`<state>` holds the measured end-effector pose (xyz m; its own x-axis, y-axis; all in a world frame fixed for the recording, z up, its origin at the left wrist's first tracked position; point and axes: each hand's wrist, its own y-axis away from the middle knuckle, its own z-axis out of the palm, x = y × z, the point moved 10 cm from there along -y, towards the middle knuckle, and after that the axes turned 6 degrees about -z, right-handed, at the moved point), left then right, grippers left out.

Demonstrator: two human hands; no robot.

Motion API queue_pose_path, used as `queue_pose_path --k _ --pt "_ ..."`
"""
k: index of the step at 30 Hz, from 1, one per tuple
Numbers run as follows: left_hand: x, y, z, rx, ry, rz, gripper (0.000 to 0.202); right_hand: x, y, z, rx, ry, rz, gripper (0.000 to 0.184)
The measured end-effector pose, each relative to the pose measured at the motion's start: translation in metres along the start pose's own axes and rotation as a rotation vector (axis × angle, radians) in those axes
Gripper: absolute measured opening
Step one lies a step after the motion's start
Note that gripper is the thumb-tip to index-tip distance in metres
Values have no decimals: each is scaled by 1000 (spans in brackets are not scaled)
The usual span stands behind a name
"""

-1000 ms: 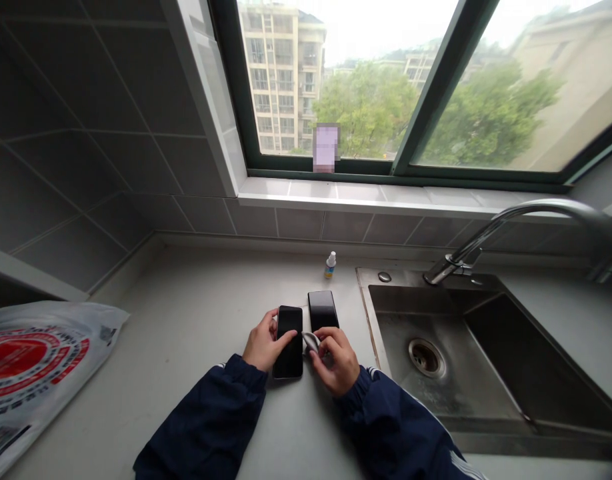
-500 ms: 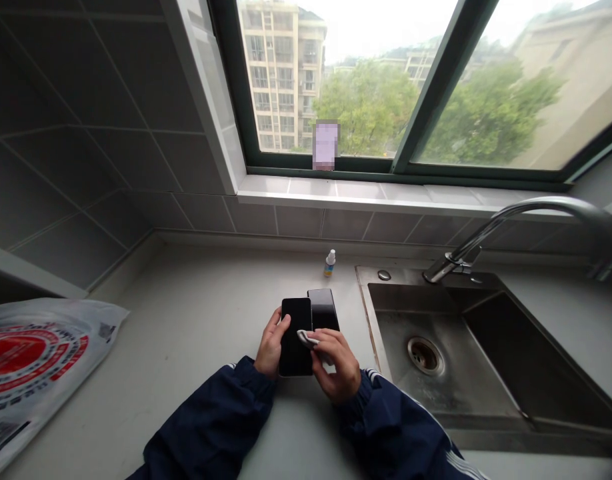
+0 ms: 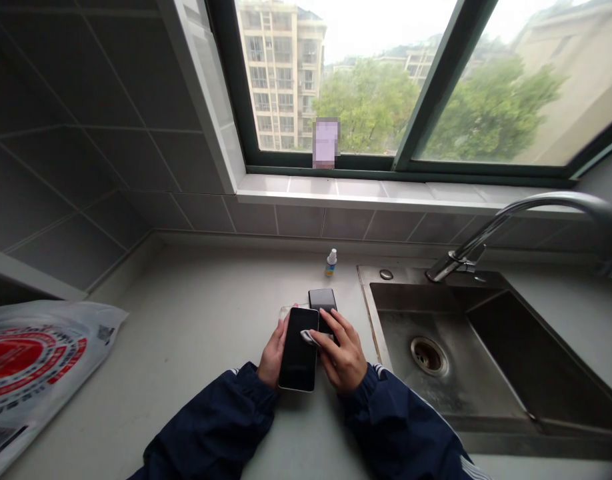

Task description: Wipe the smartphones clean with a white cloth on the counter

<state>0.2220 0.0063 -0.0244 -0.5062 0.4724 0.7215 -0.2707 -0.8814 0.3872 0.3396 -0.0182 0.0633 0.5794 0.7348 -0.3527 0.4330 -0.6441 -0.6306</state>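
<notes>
A black smartphone (image 3: 298, 363) is held by its left edge in my left hand (image 3: 273, 353), tilted a little above the counter. My right hand (image 3: 345, 353) pinches a small pale cloth (image 3: 307, 337) against the phone's dark screen near its right side. Behind that hand lies a second dark, flat, phone-like object (image 3: 321, 299) on the counter, partly covered by my fingers. Something clear, like a transparent case (image 3: 285, 311), shows behind the phone's top left corner. A small white spray bottle (image 3: 331, 263) with a blue and yellow label stands upright farther back.
To the right, a steel sink (image 3: 365, 300) is set into the pale counter (image 3: 196, 320), with a curved faucet (image 3: 506, 217) behind it. A white plastic bag (image 3: 41, 367) with red print lies at the left. A tiled wall and window (image 3: 366, 113) rise at the back.
The phone has come down toward me and tilted slightly, uncovering the clear object behind it. My right hand has shifted slightly right, its fingers more outstretched, the cloth still on the screen.
</notes>
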Motion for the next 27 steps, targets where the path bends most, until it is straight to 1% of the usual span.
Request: queue_pose_path --k 3,6,8,12,14,16,18,19,20,22,24,26,27 --pt "3 -1 -6 34 22 48 69 -5 0 3 -40 18 -19 44" --pt "3 -1 -8 43 44 65 68 -11 1 1 -13 -32 -19 37" --pt "3 -1 -8 37 56 67 68 -7 3 -5 60 -127 46 33" --pt "2 -1 -4 4 103 43 68 14 10 -18 227 -300 222 25" --pt "0 0 -1 -19 119 11 70 27 12 -24 296 -309 293 18" --pt "-7 2 5 -79 125 -64 74 39 16 -31 369 -311 364 13" --pt "-13 4 10 -136 135 -128 77 45 19 -37 431 -311 407 13" --pt "-15 5 12 -155 145 -146 78 44 20 -38 447 -313 409 12" --pt "-17 6 14 -166 161 -155 78 41 19 -38 448 -319 395 12" --pt "-16 6 15 -168 223 -143 74 28 15 -32 400 -343 334 10" --pt "-12 5 13 -148 310 -100 68 8 7 -19 281 -368 222 6" --pt "-7 4 10 -119 379 -49 63 -17 1 -3 122 -345 56 3" --pt "-6 3 9 -111 396 -39 62 -27 0 4 60 -316 -16 6"
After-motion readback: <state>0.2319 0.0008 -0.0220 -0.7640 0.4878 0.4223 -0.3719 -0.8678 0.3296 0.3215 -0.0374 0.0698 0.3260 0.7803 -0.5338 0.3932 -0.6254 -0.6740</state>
